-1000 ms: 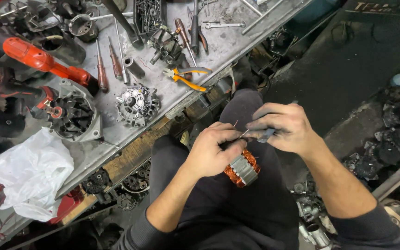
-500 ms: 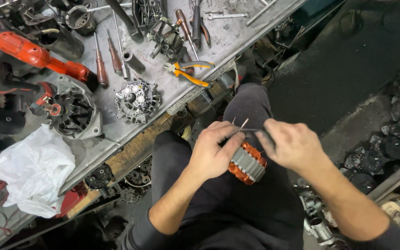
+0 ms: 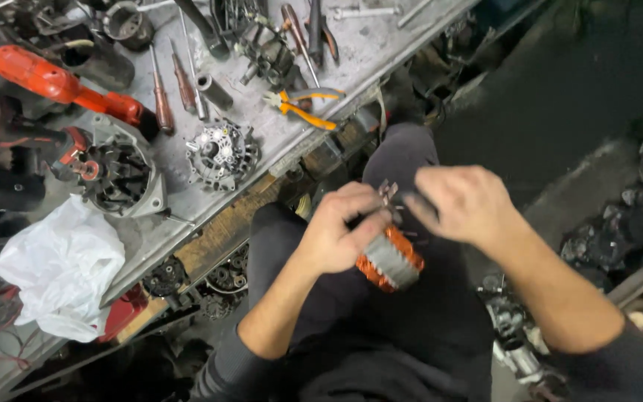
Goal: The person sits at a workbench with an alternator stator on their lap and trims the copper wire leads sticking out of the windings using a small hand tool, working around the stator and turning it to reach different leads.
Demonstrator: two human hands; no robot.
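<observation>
- Over the lap, left hand (image 3: 336, 234) has its grip closed around a copper-wound stator (image 3: 390, 258), thumb up near the bare wire leads (image 3: 388, 192) at the top.
- Right hand (image 3: 464, 205) sits just beside those leads, fingers curled and motion-blurred; whether its grip has a tool in it, I cannot tell.
- Change from half a second ago: the stator is a little lower and more exposed below the left palm; the right hand has shifted up and over the lead end. A second ago a thin tool showed between the hands; it no longer reads clearly.
- Judgement: work appears centred on the lead ends, stator steadied on the thigh.
- Outward: tabletop (image 3: 381, 45) up left carries orange-handled pliers (image 3: 303, 104), an alternator end housing (image 3: 221, 154), a second, larger housing (image 3: 117, 175), screwdrivers (image 3: 173, 85), a red power tool (image 3: 53, 82).
- White plastic bag (image 3: 57, 268) lies at the tabletop's near end.
- Nothing sits between hands and stator; the dark clutter at right stays well apart.
</observation>
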